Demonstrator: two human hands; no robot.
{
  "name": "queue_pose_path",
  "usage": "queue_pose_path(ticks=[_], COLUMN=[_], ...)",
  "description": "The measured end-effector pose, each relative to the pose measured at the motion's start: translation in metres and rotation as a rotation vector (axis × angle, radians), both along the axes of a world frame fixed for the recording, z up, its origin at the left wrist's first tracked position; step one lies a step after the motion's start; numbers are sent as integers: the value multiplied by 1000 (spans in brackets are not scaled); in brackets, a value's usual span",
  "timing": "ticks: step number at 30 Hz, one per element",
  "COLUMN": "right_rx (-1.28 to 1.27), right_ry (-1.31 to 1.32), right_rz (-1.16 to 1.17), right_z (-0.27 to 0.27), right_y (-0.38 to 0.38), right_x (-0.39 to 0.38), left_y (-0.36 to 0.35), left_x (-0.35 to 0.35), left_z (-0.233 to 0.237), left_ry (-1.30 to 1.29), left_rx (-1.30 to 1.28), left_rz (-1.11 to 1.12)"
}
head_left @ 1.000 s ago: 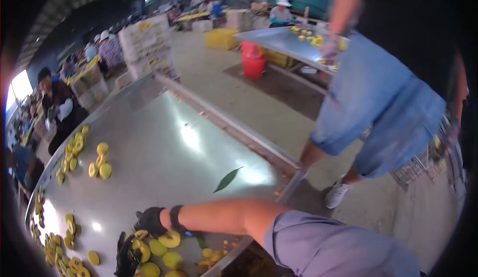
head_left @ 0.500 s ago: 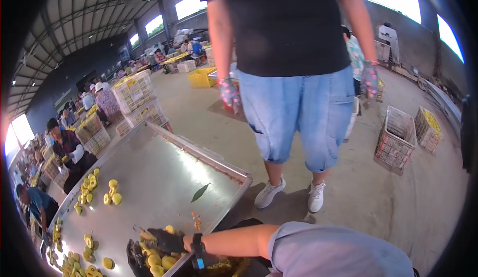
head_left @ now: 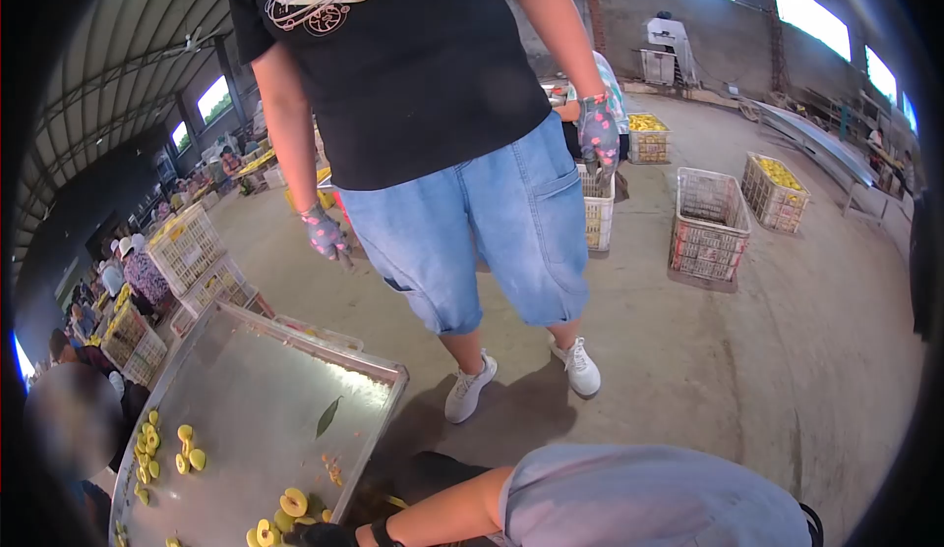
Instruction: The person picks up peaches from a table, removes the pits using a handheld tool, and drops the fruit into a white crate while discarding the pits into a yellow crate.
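Note:
My right hand [head_left: 323,535], in a dark glove with a band at the wrist, is at the bottom edge, low over the metal table [head_left: 246,380]. Its fingers are cut off by the frame, so what they hold, if anything, is hidden. Right beside it lie halved yellow fruits [head_left: 294,502], some cut face up with a hollow in the middle. Farther left on the tabletop are more fruit halves [head_left: 147,446] and a small group of them [head_left: 191,454]. A green leaf [head_left: 327,416] and orange scraps [head_left: 332,468] rest near the right rim. My left hand is out of view.
A person [head_left: 423,85] in a black shirt and blue shorts stands just beyond the table, wearing patterned gloves. White crates [head_left: 710,225] stand on the floor at right, one [head_left: 777,193] with yellow fruit. Stacked crates [head_left: 187,252] and seated people are at left.
The view has swung to the right and the table now sits lower left. My left hand and the fruit pile under it have left the frame; my right hand is now at the bottom edge.

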State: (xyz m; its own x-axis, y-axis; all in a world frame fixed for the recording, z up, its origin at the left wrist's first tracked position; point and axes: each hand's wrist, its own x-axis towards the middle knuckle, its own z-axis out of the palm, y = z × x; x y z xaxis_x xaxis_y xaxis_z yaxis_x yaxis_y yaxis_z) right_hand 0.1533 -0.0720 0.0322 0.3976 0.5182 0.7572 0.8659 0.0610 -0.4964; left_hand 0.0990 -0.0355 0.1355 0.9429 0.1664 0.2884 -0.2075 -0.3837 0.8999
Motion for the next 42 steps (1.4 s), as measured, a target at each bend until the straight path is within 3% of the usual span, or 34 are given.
queue_pose_path(ticks=[3,4,5,7,9,11,13,16,19,20,22,23,25,27,28,30,35,42], right_rx=[104,-98,31,-210,-85,-53,-84,-204,168,246,541,635,746,636,493,138,-105,-202], right_ry=[131,490,373,317,217,-304,32,508,626,240,897,752,756,915,908,241,392,299], right_rz=[-210,-50,-24,-79,23,-257,-148,-121,-155,-344,48,45,-49,93,182,-193,80,11], right_z=[1,48,43,67,36,41,61,114,137,151,188,203,213,205,170,139,75,48], right_y=[3,-36,-35,-54,-46,-62,-85,-138,-185,-199,-237,-248,-251,-237,-221,-183,-116,-64], right_x=[21,1,-8,-23,-14,-16,-26,-41,-43,-42,-44,-43,-41,-44,-31,-40,-56,-46], left_y=[2,4,6,14,23,31,41,39,37,36,36,35,33,30,29,26,27,33], left_x=[-7,-13,-19,-34,-53,-66,-71,-66,-55,-53,-47,-44,-40,-39,-38,-37,-36,-34], left_z=[-6,-10,-16,-29,-47,-60,-72,-51,-40,-38,-34,-32,-30,-28,-27,-27,-28,-28], left_ry=[-19,-30,-42,-71,-92,-114,-141,-124,-102,-92,-75,-70,-59,-56,-54,-46,-44,-41], left_rx=[26,32,37,56,90,140,189,58,-13,-22,-31,-34,-40,-42,-45,-44,-39,-41], left_rz=[29,45,66,107,165,238,314,299,274,269,262,254,246,239,237,237,241,249])
